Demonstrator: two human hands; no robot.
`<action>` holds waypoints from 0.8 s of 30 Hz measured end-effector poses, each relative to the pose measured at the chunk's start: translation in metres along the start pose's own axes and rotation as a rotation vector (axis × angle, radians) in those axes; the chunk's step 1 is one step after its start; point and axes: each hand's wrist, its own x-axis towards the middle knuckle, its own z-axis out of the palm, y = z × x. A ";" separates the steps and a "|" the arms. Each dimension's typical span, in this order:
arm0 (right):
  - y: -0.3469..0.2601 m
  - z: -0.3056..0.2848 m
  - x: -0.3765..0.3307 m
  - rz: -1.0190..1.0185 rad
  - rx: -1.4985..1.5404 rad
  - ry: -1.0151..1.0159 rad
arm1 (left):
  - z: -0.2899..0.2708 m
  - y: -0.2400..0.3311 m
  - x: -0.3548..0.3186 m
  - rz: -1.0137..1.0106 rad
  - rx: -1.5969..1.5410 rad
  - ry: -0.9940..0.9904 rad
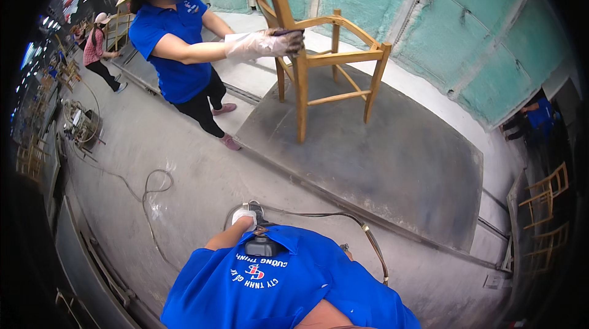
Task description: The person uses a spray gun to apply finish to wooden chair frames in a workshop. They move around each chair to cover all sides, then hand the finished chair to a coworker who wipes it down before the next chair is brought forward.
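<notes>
Looking down from the wearer's head, a wooden chair frame without a seat panel stands upright over a broad dark-grey worktop, beyond the wearer's blue shirt. A co-worker at its left reaches across; the co-worker's gloved hand is at the chair's back, with a small dark pad at the fingers. The wearer's left hand, white-gloved, is low at the front of the body, near a dark hose, and well apart from the chair; whether it is closed on anything cannot be told. The wearer's right hand is hidden, so whether the two hands are together cannot be told either. The step in hand appears to be the co-worker's handling of the chair; the next move seems to call for a steady hold on its frame and the hose kept clear.
</notes>
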 end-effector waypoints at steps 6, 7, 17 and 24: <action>-0.011 -0.044 -0.034 0.152 0.448 0.241 | -0.009 -0.030 0.007 -0.008 -0.267 -0.102; -0.019 -0.062 -0.037 0.280 0.447 0.253 | -0.014 -0.032 0.009 -0.123 -0.917 -0.100; -0.154 -0.246 -0.098 -0.037 0.955 0.623 | -0.255 0.192 -0.001 0.145 -1.776 -0.387; -0.328 -0.281 -0.202 -0.266 1.133 0.645 | -0.404 0.403 0.078 0.335 -1.994 -0.501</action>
